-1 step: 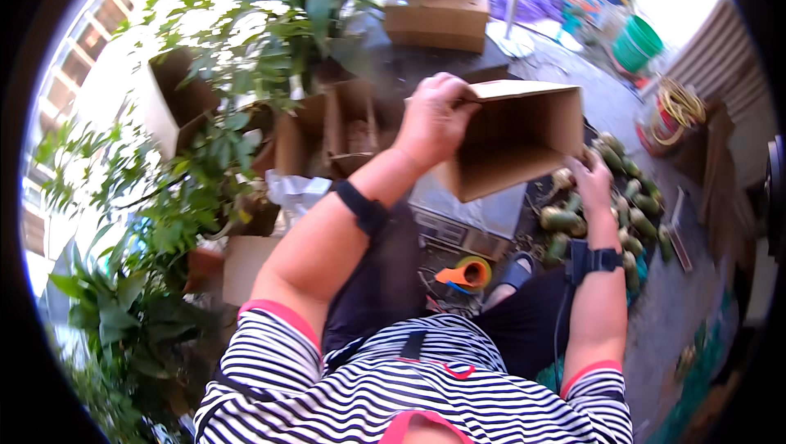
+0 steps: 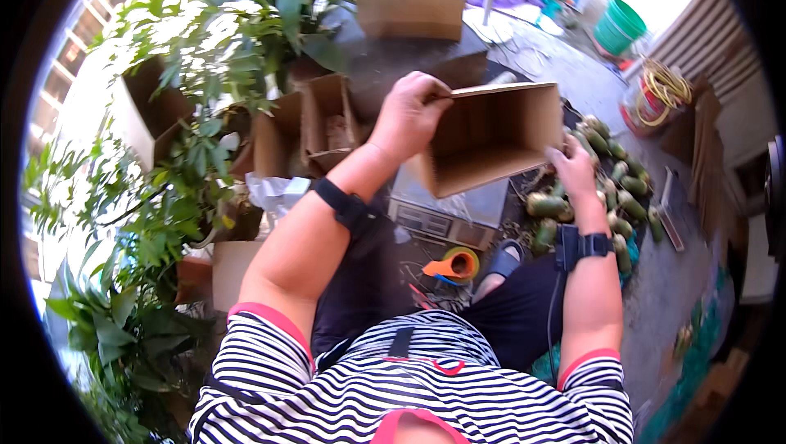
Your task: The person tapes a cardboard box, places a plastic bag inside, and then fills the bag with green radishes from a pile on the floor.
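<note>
An open cardboard box [image 2: 495, 137] is tilted in front of me, its hollow inside facing me. My left hand [image 2: 412, 112] pinches the box's upper left edge between thumb and fingers. At the box's lower right corner, my right hand [image 2: 575, 167] grips the side, its fingertips partly hidden. Beneath the box is a digital weighing scale [image 2: 426, 223] with a grey platform, partly covered by it. Several green-and-white radishes [image 2: 548, 207] lie on the ground beside and beyond my right hand.
An orange tape dispenser [image 2: 454, 265] lies near my sandalled foot [image 2: 501, 268]. Open cardboard boxes [image 2: 278, 137] and leafy plants [image 2: 147, 198] crowd the left. Far off are a fan on a carton [image 2: 409, 10] and a green bucket [image 2: 620, 27]. Yellow rope [image 2: 665, 84] tops a tub at right.
The whole scene has shifted slightly left and up in view. Both hands keep their hold on the cardboard box, which stays above the scale.
</note>
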A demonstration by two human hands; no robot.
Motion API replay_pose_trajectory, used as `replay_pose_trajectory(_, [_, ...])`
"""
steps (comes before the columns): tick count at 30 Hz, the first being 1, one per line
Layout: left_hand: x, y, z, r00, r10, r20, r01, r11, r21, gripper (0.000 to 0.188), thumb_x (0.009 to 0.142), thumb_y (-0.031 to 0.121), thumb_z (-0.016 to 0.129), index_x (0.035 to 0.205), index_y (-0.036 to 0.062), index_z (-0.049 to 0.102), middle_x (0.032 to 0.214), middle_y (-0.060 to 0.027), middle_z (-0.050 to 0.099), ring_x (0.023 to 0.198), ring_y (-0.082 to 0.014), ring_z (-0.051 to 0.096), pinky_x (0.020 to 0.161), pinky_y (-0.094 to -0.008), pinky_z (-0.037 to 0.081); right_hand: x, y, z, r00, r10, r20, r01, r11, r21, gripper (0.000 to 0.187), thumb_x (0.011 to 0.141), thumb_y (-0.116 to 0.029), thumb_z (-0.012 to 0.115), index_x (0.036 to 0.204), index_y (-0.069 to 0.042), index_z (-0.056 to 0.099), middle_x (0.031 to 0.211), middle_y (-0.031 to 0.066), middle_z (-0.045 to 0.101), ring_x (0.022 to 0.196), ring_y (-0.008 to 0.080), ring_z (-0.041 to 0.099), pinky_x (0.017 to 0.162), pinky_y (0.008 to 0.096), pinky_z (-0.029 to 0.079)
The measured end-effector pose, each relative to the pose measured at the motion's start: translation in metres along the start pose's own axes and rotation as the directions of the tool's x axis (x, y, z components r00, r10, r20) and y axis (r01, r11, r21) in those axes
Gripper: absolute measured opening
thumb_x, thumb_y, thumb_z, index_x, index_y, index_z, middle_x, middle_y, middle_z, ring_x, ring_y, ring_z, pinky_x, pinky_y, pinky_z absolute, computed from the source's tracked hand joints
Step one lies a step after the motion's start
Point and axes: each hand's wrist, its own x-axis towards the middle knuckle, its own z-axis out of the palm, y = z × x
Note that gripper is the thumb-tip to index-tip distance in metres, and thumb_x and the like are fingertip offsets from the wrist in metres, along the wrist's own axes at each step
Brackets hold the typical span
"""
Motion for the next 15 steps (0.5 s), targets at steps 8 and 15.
replay_pose_trajectory(8, [-0.001,-0.079,-0.012,0.879,-0.458,-0.134,0.436,0.885,-0.164,0.023,0.094,0.02,0.065,0.107,0.0019,0.068,0.096,-0.0033,0.067,0.09,-0.0101,0.059,0.082,-0.0274,0.049,-0.001,-0.022,0.036,0.934,0.347,0.088,-0.251,0.811,-0.528,0.029,0.093,-0.02,0.055,0.089,0.007,0.064,0.072,0.0219,0.067,0.055,0.0298,0.068,0.063,0.0411,0.055])
replay_pose_trajectory(15, [-0.013,-0.099,-0.037,0.768,-0.601,-0.222,0.587,0.799,-0.133,0.036,0.092,0.031,0.064,0.108,-0.0008,0.069,0.092,-0.0083,0.069,0.087,-0.0141,0.063,0.077,-0.0315,0.051,0.001,-0.008,0.067,0.883,0.458,0.108,-0.349,0.791,-0.502,0.024,0.094,-0.017,0.055,0.098,0.006,0.062,0.071,0.0182,0.066,0.054,0.027,0.068,0.053,0.0393,0.055])
